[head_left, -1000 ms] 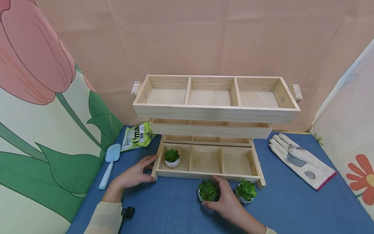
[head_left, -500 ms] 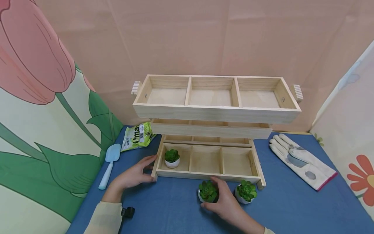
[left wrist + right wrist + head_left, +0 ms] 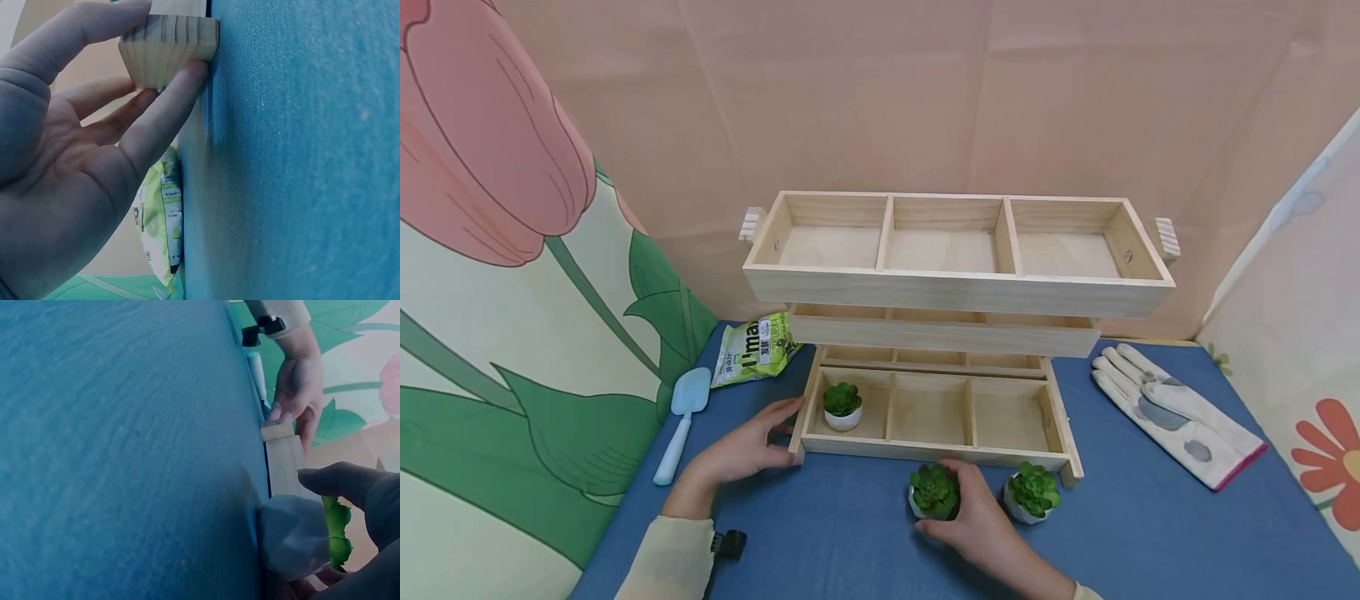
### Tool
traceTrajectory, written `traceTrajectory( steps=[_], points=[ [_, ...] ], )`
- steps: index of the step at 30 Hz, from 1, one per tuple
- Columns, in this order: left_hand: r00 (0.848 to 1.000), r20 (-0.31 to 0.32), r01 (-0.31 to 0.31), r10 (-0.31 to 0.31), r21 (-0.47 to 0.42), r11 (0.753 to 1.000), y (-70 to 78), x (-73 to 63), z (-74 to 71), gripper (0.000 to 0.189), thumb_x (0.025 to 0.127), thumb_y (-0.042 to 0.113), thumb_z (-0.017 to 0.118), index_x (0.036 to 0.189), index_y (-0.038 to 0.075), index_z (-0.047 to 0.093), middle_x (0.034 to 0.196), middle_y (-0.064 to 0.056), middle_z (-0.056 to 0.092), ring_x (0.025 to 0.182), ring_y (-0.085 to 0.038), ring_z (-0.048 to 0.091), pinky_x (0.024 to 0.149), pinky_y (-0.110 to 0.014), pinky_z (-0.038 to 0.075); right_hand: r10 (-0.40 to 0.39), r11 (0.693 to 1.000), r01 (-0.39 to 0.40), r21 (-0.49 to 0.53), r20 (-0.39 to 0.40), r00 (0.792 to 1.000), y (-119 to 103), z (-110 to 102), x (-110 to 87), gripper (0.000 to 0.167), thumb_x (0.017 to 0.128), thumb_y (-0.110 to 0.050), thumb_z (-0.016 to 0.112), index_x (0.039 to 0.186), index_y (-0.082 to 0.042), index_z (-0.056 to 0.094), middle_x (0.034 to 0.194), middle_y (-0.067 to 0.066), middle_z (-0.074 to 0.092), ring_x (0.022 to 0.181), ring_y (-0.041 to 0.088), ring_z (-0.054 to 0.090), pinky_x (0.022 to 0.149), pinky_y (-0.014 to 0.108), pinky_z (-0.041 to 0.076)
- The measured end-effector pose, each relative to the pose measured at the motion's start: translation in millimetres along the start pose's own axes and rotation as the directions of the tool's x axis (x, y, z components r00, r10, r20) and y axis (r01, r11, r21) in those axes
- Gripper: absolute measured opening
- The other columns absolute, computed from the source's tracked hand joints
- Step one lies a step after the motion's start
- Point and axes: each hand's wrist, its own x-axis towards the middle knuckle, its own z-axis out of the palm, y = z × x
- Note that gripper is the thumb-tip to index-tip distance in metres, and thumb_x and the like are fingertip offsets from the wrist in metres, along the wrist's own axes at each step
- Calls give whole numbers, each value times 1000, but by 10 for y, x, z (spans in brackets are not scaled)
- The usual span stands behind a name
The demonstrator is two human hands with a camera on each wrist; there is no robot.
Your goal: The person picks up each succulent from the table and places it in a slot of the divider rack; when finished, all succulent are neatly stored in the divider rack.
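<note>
A tiered wooden planter stand (image 3: 958, 287) has three compartments in each visible box. My left hand (image 3: 748, 446) holds the left front end of its lowest tier; in the left wrist view, thumb and fingers pinch the wooden foot (image 3: 169, 47). A small succulent in a white pot (image 3: 842, 408) sits in the lowest box's left compartment. In front of the stand, my right hand (image 3: 973, 512) has thumb and fingers round a second potted succulent (image 3: 934, 492). Its faceted pot (image 3: 292, 534) stands on the blue cloth in the right wrist view. A third potted succulent (image 3: 1032, 490) stands just right of that hand.
A light blue trowel (image 3: 685, 412) and a green printed bag (image 3: 756, 348) lie left of the stand. White gardening gloves (image 3: 1172, 412) with pink trim lie to its right. Blue cloth (image 3: 820, 533) covers the table, with printed and plain backdrops around it.
My right hand's fingers have drawn in slightly closer round the middle succulent, away from the stand's front edge. My left hand stays on the stand.
</note>
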Motion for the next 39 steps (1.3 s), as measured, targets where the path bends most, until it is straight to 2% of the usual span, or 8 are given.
traceTrajectory(
  steps=[8, 20, 25, 33, 39],
  points=[
    [1000, 8, 8, -8, -26, 1000, 9, -5, 1, 100, 94, 26, 80, 172, 12, 19, 175, -22, 19, 148, -44, 49, 100, -43, 58, 5, 1000, -5, -16, -23, 1000, 16, 18, 27, 83, 72, -22, 98, 139, 2, 55, 130, 17, 59, 117, 26, 59, 99, 45, 51],
    [1000, 1, -7, 7, -1, 1000, 9, -10, -1, 100, 94, 26, 80, 172, 11, 20, 174, -23, 21, 147, -44, 50, 99, -43, 58, -8, 1000, 7, -21, -39, 999, -1, 14, 29, 78, 72, -19, 98, 134, 2, 57, 125, 14, 60, 113, 23, 58, 96, 40, 51],
    [1000, 0, -9, 9, 4, 1000, 10, -11, -11, 100, 94, 27, 80, 172, 11, 20, 175, -23, 20, 147, -45, 50, 101, -46, 58, -14, 999, 12, -33, -36, 999, -11, 11, 36, 78, 72, -19, 97, 135, 2, 57, 125, 14, 60, 113, 24, 58, 96, 40, 51],
    [1000, 9, 3, -3, -1, 1000, 4, -4, -13, 100, 94, 28, 80, 172, 12, 19, 175, -21, 20, 147, -43, 50, 98, -39, 57, -22, 999, 21, -46, -29, 999, -32, -9, 27, 78, 73, -19, 96, 136, 4, 57, 128, 16, 60, 115, 25, 60, 96, 43, 52],
    [1000, 10, -3, 4, -11, 1000, 10, 3, -12, 100, 94, 26, 80, 172, 11, 20, 175, -23, 20, 147, -44, 50, 98, -41, 57, -15, 999, 14, -42, -23, 1000, -66, -38, 11, 79, 74, -18, 96, 137, 5, 56, 128, 17, 59, 114, 26, 61, 96, 47, 53]
  ],
)
